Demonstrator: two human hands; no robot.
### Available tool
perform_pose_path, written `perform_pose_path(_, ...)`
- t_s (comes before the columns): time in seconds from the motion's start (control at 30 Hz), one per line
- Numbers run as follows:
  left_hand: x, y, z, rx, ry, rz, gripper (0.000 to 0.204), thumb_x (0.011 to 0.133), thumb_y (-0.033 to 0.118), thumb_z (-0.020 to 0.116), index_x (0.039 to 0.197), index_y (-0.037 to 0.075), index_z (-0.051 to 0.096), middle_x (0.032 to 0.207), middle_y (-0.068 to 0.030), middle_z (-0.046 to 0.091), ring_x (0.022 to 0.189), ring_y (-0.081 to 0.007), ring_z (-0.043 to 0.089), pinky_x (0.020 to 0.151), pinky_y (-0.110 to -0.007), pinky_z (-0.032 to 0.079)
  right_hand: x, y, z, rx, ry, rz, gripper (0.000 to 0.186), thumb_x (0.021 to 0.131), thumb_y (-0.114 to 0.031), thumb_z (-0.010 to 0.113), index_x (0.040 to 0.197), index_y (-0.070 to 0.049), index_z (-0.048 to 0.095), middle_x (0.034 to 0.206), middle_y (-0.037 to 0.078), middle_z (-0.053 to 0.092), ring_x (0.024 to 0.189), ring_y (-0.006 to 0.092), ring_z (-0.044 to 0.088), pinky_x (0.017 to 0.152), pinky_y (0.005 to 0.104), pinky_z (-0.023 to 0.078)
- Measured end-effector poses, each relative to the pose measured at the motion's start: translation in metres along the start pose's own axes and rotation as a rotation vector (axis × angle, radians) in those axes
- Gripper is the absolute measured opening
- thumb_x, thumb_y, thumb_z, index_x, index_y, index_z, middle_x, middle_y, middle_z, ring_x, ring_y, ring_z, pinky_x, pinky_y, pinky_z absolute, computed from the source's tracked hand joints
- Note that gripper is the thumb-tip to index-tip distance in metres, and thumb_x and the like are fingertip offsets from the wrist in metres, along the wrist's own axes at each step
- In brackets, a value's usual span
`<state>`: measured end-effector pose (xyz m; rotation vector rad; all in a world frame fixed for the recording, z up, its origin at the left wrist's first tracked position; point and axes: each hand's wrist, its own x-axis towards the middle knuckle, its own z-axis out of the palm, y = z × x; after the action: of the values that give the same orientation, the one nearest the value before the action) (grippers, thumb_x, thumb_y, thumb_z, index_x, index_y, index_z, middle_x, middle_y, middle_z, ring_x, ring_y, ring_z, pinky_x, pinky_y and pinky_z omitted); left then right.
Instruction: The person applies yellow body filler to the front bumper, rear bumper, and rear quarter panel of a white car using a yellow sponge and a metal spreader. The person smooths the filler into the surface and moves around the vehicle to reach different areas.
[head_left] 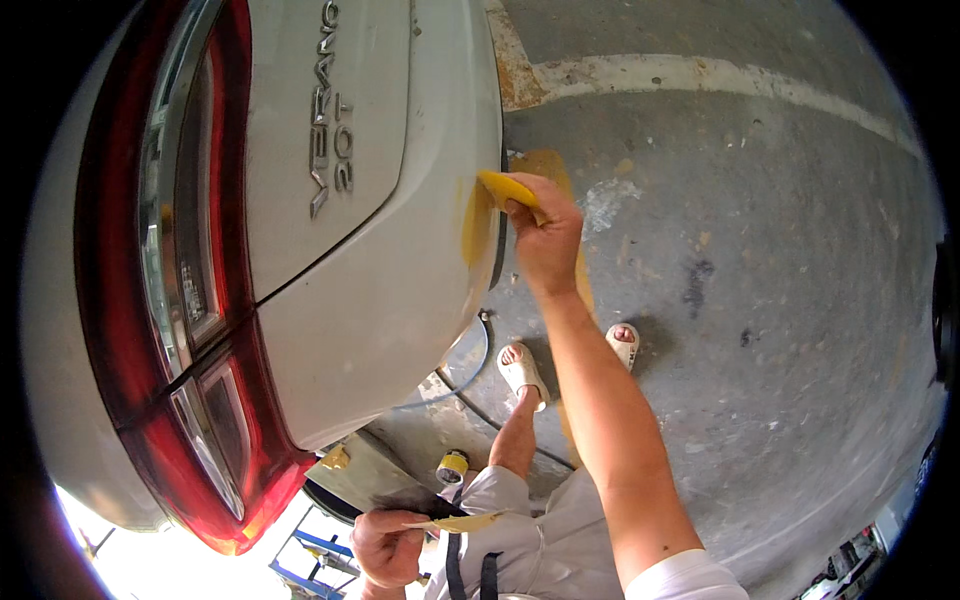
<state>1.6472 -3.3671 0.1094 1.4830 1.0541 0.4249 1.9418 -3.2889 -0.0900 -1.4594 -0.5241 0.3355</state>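
My right hand [550, 240] pinches a yellow plastic spreader [512, 189], its edge touching the rear panel of a white car [370, 300]. Beside that edge, a smear of yellow filler [473, 228] covers the panel near its rim. Low in the view, close to my body, my left hand [386, 548] is closed on a thin flat scraper. Yellowish filler [462, 523] lies along the scraper's blade; its handle is hidden in my fingers.
Red tail lights [225, 430] and chrome lettering mark the car's left side. A hose [484, 350] runs over the grey floor [720, 260] by my sandalled feet [522, 372]. A small yellow-and-black can [452, 467] and a blue metal frame [312, 555] are below.
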Motion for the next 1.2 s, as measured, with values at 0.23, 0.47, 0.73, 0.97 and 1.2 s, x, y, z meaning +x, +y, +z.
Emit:
perform_pose_path(0.23,0.003,0.004,0.005,0.009,0.01,-0.036,0.007,0.085,0.003,0.056,0.088,-0.001,0.051,0.086,-0.0223,0.065,0.076,-0.0224,0.064,0.073,-0.034,0.052,-0.073,-0.017,-0.007,-0.14,-0.041,-0.101,0.03,0.072,0.014,0.058,0.094,-0.004,0.067,0.091,0.012,0.067,0.088,0.0267,0.066,0.076,0.0309,0.052)
perform_pose_path(0.47,0.001,0.006,0.006,0.021,-0.013,-0.025,0.013,0.088,0.009,0.058,0.089,-0.001,0.051,0.085,-0.0217,0.066,0.074,-0.0218,0.064,0.071,-0.032,0.051,-0.004,-0.008,-0.004,0.019,0.056,0.1,0.02,0.08,0.004,0.063,0.1,-0.001,0.066,0.092,0.011,0.067,0.081,0.0208,0.063,0.075,0.0275,0.049)
perform_pose_path(0.73,-0.002,-0.002,0.0,0.065,-0.029,-0.014,0.017,0.089,0.013,0.06,0.09,-0.001,0.05,0.088,-0.0234,0.066,0.075,-0.0222,0.065,0.071,-0.032,0.052,-0.049,-0.031,0.01,-0.271,0.063,-0.099,0.031,0.073,0.01,0.062,0.101,-0.003,0.066,0.095,0.013,0.065,0.085,0.0278,0.065,0.073,0.0309,0.05)
perform_pose_path(0.97,0.001,0.001,0.005,-0.011,-0.041,-0.021,0.012,0.089,0.009,0.056,0.091,-0.001,0.05,0.088,-0.0244,0.065,0.075,-0.0234,0.065,0.072,-0.034,0.052,-0.047,-0.028,-0.029,-0.285,-0.096,-0.115,0.031,0.072,0.013,0.059,0.098,-0.003,0.067,0.09,0.012,0.067,0.084,0.0259,0.065,0.073,0.0302,0.05)
perform_pose_path(1.2,0.002,0.005,0.002,0.061,-0.058,0.021,0.01,0.089,0.007,0.055,0.091,-0.001,0.05,0.088,-0.0248,0.065,0.074,-0.0235,0.066,0.071,-0.033,0.052,0.021,-0.031,-0.008,-0.347,-0.106,-0.36,0.039,0.068,0.016,0.056,0.098,-0.006,0.068,0.094,0.01,0.066,0.084,0.0251,0.065,0.072,0.0291,0.051)
